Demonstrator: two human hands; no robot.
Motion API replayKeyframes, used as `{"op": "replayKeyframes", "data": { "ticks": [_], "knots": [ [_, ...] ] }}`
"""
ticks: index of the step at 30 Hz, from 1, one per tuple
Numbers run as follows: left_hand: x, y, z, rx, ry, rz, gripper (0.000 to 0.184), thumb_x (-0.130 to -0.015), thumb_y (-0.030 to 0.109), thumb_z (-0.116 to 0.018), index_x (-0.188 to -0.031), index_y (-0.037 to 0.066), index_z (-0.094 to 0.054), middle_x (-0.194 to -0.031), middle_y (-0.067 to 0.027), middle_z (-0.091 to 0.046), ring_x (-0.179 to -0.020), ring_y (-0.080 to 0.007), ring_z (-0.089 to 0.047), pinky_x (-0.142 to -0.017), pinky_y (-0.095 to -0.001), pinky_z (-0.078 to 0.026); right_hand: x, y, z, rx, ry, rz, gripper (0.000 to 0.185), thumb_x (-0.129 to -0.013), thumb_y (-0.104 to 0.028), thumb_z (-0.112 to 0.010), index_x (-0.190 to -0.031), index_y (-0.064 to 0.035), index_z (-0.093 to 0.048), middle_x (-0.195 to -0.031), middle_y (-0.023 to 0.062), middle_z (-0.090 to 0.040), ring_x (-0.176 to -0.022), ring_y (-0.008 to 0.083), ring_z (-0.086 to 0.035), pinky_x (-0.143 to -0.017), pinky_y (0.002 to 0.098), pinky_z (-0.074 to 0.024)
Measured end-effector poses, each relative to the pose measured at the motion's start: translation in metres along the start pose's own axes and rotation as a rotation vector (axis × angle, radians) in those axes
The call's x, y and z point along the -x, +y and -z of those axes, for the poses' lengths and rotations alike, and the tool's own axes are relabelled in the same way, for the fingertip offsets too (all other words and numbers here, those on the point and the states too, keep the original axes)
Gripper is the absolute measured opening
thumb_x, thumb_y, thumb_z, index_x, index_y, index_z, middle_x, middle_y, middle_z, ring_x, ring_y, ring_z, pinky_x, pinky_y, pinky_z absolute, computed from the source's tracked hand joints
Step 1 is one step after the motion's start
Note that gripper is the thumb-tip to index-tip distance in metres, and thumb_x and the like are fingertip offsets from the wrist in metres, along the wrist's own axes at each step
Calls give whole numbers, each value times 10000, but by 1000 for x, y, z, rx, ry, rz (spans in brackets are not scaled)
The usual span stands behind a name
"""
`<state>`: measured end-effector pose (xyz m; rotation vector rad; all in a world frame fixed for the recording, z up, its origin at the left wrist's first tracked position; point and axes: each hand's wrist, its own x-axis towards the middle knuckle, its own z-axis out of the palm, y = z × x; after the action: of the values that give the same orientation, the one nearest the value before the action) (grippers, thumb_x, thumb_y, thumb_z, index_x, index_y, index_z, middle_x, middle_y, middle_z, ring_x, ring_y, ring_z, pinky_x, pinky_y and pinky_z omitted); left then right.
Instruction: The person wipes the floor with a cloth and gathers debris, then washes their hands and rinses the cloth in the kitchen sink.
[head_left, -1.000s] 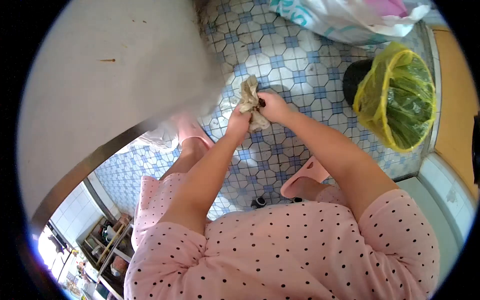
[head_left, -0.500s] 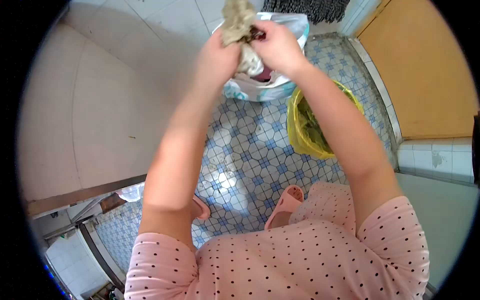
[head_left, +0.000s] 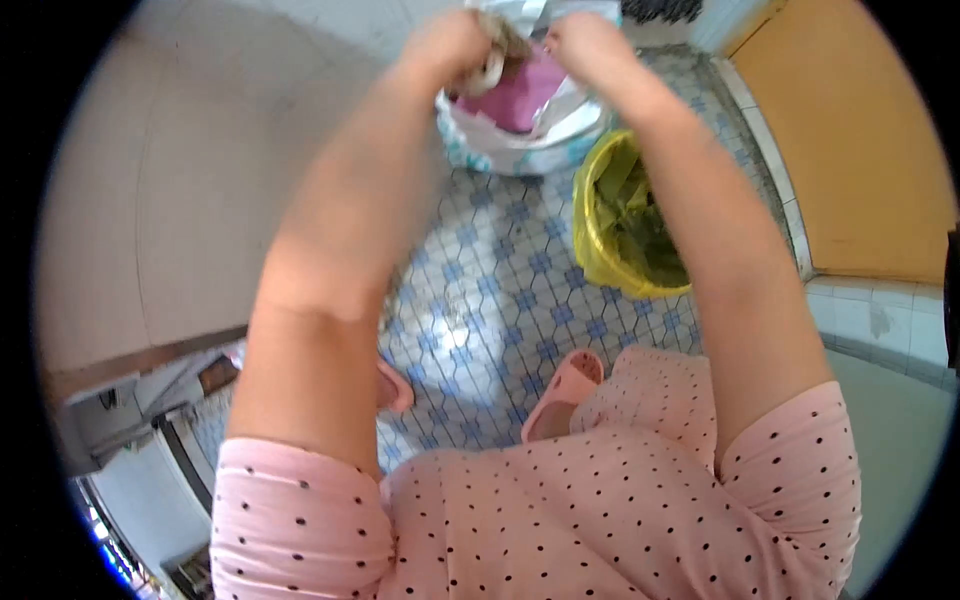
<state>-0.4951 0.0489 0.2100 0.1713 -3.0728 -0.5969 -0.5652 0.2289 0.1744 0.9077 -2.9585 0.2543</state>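
Both arms reach forward over a white plastic bag (head_left: 480, 150) with teal print, which stands on the floor against the wall. Gripped in my left hand (head_left: 448, 45) is a crumpled olive-beige cloth-like piece (head_left: 510, 38) with a whitish part, at the bag's left side. My right hand (head_left: 590, 48) is closed at the opposite side of the opening; whatever its fingers pinch is hidden. Between the hands, something pink-purple (head_left: 515, 98) shows inside the bag's mouth. Motion blurs the left hand a little.
A bin with a yellow liner (head_left: 592, 240) stands right of the white bag, partly behind my right forearm. Dark mop strands (head_left: 660, 10) hang at the back. An orange-tan door (head_left: 850, 140) is on the right, a pale panel (head_left: 190, 200) on the left. Blue-patterned tiles (head_left: 500, 270) cover the floor.
My hands have moved apart, the left one carrying the olive-beige piece along. More of the pink-purple thing in the bag is exposed. The view has shifted slightly.
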Motion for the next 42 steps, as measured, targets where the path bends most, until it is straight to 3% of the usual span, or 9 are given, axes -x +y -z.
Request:
{"op": "replayKeyframes", "data": {
  "ticks": [2, 5, 9, 16, 24, 29, 32, 36, 42],
  "knots": [
    [50, -16, 10, 173, 162, 7, 384, -842, 196, -560, -1201, 69, -607, -1071, -193, -669, -993, -309, -643, -864, -382, -493, 17, -20, 40, -278, 2, -4, 535, -804, -164, -649, -1321, -114, -524, -1410, 209, -439, -1293, 300, -448, -1061, 363, -392],
    [115, -33, 41, 374, 499, -39, 355, -886, 242, -570, -1153, 13, -616, -1047, -204, -671, -973, -292, -644, -849, -355, -489, 93, -73, 21, -317, 406, 258, 503, -856, -176, -587, -1321, -11, -492, -1397, 222, -444, -1303, 308, -433, -1053, 383, -385],
    [198, -88, 1, 319, 223, 82, 449, -828, 59, -541, -1275, 83, -563, -1144, -167, -653, -1065, -275, -628, -914, -360, -478, 127, -116, -41, -569, 443, 523, 327, -897, -161, -566, -1220, -114, -590, -1144, 128, -637, -1028, 293, -621, -875, 399, -520],
    [336, -196, -166, 351, -43, 732, 491, -830, 113, -554, -1318, 69, -515, -1174, -227, -614, -1088, -340, -605, -914, -377, -471, 198, -152, -167, -475, -475, 472, 450, -837, -155, -614, -1271, -85, -519, -1176, 132, -571, -1046, 335, -588, -866, 416, -507],
    [417, -180, -297, 273, -230, 920, 823, -827, 111, -557, -1507, 153, -96, -1269, -294, -511, -1009, -437, -599, -841, -455, -487, 252, -145, -256, -450, -630, -94, 514, -831, -194, -613, -1311, -64, -483, -1270, 213, -509, -1126, 376, -551, -928, 447, -477],
    [283, -150, -244, 386, -700, 796, 878, -813, 102, -578, -1522, 181, -66, -1322, -335, -405, -1140, -432, -527, -930, -475, -440, 233, -131, -272, -472, -630, -278, 588, -820, -231, -637, -1351, -67, -444, -1307, 232, -476, -1150, 396, -532, -940, 454, -469],
    [295, -134, -269, -6, -560, 611, 910, -824, 192, -626, -1517, 130, -40, -1346, -364, -343, -1018, -474, -578, -841, -481, -502, 223, -123, -278, -550, -512, -297, 587, -828, -245, -628, -1352, -52, -448, -1303, 238, -482, -1154, 405, -521, -944, 458, -463],
    [322, -141, -294, -125, -629, 281, 435, -924, 209, -486, -1338, 117, -390, -1319, -277, -360, -1169, -434, -496, -952, -549, -393, 218, -123, -281, -578, -438, -330, 543, -829, -251, -632, -1315, -55, -489, -1271, 241, -508, -1153, 397, -518, -952, 445, -455],
    [291, -137, -248, 458, -624, 330, 367, -860, 150, -547, -1209, 54, -485, -1081, -203, -565, -907, -299, -633, -746, -412, -519, 215, -120, -289, -721, -357, -458, 481, -826, -253, -646, -1252, -56, -542, -1211, 229, -545, -1104, 379, -544, -937, 427, -458]
  ]
}}
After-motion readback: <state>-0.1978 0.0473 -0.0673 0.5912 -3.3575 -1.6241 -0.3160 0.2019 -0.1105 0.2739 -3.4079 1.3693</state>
